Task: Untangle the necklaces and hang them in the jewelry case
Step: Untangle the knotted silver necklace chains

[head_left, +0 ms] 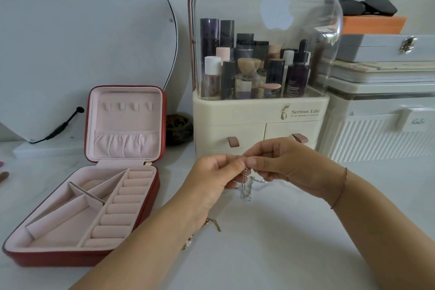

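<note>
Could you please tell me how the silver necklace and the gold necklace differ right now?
The silver necklace is pinched between the left hand and right hand, dangling above the table; the gold necklace lies on the table, untouched and partly hidden under the left forearm. Neither hangs in the jewelry case yet.

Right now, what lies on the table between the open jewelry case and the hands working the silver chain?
Head view: only a gold necklace, partly under the left forearm; otherwise bare table between jewelry case and hands.
</note>
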Tool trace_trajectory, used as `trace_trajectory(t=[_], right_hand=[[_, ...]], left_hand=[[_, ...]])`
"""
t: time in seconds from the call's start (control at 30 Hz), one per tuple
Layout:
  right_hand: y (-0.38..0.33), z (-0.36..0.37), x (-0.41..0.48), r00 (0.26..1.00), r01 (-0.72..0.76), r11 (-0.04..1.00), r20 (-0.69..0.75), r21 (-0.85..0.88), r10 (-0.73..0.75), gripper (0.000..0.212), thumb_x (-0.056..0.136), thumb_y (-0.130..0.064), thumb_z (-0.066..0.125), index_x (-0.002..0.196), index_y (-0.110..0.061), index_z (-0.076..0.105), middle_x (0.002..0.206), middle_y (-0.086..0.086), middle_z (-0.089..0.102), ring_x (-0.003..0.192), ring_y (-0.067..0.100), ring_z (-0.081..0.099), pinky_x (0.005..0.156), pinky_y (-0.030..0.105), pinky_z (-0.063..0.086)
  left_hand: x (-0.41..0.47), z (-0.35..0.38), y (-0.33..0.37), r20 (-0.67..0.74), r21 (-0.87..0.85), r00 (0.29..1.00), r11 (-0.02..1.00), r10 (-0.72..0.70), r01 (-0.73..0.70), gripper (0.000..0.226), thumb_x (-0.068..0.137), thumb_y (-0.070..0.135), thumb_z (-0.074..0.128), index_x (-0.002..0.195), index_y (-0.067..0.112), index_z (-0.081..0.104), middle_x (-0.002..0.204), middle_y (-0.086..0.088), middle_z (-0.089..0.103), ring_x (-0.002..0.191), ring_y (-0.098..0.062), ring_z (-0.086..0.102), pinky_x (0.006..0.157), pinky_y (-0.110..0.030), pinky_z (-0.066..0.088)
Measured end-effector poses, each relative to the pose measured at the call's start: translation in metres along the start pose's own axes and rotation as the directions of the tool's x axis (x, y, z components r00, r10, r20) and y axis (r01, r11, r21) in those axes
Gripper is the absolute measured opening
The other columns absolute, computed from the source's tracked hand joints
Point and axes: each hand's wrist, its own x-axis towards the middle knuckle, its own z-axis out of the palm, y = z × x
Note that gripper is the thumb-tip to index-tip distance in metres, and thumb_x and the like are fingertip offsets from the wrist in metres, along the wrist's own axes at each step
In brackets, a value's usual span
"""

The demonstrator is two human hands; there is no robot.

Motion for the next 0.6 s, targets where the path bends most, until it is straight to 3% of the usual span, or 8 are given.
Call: trace_trajectory(t=[0.17,0.33,0.47,0.6], right_hand=[[0.0004,0.0005,0.0007,1.0,-0.031,0.999,0.0,0.018,0.031,0.028,0.072,-0.027,0.069,0.082,-0.002,0.063,0.06,0.003,0.05,0.054,0.01,0.042,0.055,0.017,0.039],[0.0036,0.0021,0.003,1.0,-0.012,0.999,0.025,0.049,0.011,0.015,0.09,-0.019,0.056,0.085,-0.006,0.062,0.076,0.004,0.062,0.068,0.009,0.057,0.066,0.021,0.047],[0.0024,0.0027,0.0022,1.0,0.005,0.997,0.012,0.073,-0.005,0.016,0.093,-0.015,0.055,0.083,-0.005,0.062,0.073,0.003,0.063,0.061,0.01,0.055,0.062,0.021,0.048],[0.0022,0.0009,0.0021,1.0,0.024,0.998,-0.017,0.058,-0.023,0.013,0.091,-0.012,0.057,0.09,-0.002,0.064,0.068,0.001,0.057,0.057,0.01,0.046,0.062,0.021,0.042]], left_hand=[[0.0007,-0.0007,0.0,-0.018,-0.013,1.0,1.0,0.014,-0.015,0.02,0.087,0.021,0.062,0.093,0.005,0.072,0.066,0.006,0.067,0.064,-0.007,0.059,0.067,-0.021,0.046],[-0.0003,0.0009,0.0012,0.002,0.029,1.0,1.0,0.009,-0.009,0.027,0.088,0.032,0.059,0.085,0.007,0.07,0.065,0.006,0.066,0.063,-0.005,0.058,0.067,-0.02,0.046],[-0.0011,0.0018,0.0011,0.024,0.129,1.0,0.991,0.015,-0.017,0.038,0.089,0.039,0.055,0.086,0.004,0.067,0.066,0.006,0.064,0.068,-0.007,0.058,0.076,-0.025,0.046],[-0.0023,0.0035,0.0031,0.026,0.133,0.999,0.991,0.023,-0.027,0.037,0.09,0.038,0.054,0.059,0.022,0.066,0.067,0.004,0.066,0.068,-0.009,0.059,0.079,-0.029,0.046]])
